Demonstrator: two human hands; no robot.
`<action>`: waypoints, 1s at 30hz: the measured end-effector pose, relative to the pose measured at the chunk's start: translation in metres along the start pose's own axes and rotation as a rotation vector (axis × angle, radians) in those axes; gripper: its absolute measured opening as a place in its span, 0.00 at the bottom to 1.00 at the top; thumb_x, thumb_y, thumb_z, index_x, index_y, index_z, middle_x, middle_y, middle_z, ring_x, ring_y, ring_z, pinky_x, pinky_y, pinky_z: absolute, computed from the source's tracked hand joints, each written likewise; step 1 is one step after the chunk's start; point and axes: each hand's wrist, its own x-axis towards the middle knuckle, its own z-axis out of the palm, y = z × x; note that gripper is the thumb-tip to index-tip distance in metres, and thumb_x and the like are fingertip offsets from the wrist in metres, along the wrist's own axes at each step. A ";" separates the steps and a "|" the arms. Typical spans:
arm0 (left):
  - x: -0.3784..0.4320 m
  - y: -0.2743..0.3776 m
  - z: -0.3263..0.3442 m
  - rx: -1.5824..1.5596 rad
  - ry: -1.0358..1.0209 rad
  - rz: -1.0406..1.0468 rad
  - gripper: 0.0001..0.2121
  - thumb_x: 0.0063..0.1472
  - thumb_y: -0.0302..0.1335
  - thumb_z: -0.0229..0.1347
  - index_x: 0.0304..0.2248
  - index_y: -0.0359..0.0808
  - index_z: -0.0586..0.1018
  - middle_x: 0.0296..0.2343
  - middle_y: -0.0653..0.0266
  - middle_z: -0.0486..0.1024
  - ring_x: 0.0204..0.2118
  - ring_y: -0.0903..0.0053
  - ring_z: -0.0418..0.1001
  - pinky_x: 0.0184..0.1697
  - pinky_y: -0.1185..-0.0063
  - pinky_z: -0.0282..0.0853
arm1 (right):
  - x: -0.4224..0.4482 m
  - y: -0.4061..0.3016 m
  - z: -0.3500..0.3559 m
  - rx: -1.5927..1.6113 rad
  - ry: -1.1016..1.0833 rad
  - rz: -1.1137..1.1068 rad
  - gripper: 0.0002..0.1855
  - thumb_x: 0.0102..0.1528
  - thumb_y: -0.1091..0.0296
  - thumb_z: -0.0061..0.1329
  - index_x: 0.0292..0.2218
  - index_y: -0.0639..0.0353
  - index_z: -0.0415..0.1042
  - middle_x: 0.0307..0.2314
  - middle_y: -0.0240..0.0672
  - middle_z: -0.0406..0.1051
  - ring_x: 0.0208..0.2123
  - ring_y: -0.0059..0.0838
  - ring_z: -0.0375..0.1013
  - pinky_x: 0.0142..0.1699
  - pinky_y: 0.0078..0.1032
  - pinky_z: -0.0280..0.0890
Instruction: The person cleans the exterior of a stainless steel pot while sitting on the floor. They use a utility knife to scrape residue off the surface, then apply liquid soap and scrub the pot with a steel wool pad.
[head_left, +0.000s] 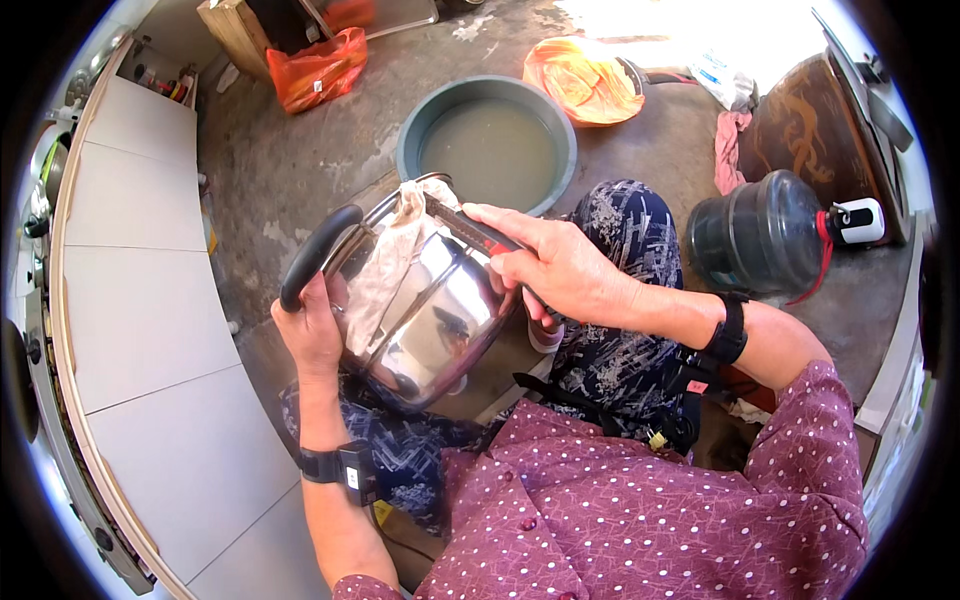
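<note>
A shiny stainless steel pot (431, 307) is tilted between my knees. My left hand (311, 326) grips its black loop handle (319, 251). A strip of off-white cloth (386, 274) hangs from the rim down the pot's side. My right hand (559, 259) is closed around a long dark bar-like tool (466, 225) with red marks. Its exact kind is unclear. The tool slants across the pot near the rim, its far end close to the cloth. My right palm hides part of it.
Beyond the pot, a grey plastic basin (409, 142) holds cloudy water. An orange plastic bag (581, 82) lies behind it and a red one (322, 71) to the left. White cabinets (150, 315) line the left side. A large water bottle (757, 232) lies at right beside a brown jar (795, 124).
</note>
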 end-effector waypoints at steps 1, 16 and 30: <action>0.001 0.002 0.000 0.012 -0.010 0.012 0.15 0.67 0.32 0.52 0.30 0.26 0.80 0.18 0.68 0.74 0.23 0.84 0.70 0.28 0.82 0.64 | 0.001 0.005 0.001 0.021 -0.006 -0.022 0.32 0.59 0.74 0.41 0.64 0.50 0.55 0.24 0.34 0.70 0.14 0.17 0.67 0.19 0.18 0.66; -0.006 0.008 -0.002 -0.113 -0.067 -0.046 0.13 0.68 0.35 0.51 0.34 0.31 0.77 0.21 0.70 0.71 0.23 0.87 0.65 0.25 0.85 0.57 | 0.013 -0.014 0.017 -0.133 0.041 -0.148 0.29 0.60 0.73 0.42 0.62 0.53 0.60 0.21 0.33 0.70 0.18 0.18 0.70 0.26 0.20 0.69; -0.003 -0.009 0.000 0.019 0.017 0.032 0.14 0.67 0.34 0.53 0.29 0.29 0.78 0.18 0.73 0.70 0.21 0.88 0.66 0.24 0.84 0.60 | 0.010 0.002 0.021 -0.343 0.104 -0.412 0.30 0.60 0.75 0.41 0.63 0.51 0.58 0.21 0.32 0.70 0.18 0.18 0.69 0.26 0.21 0.69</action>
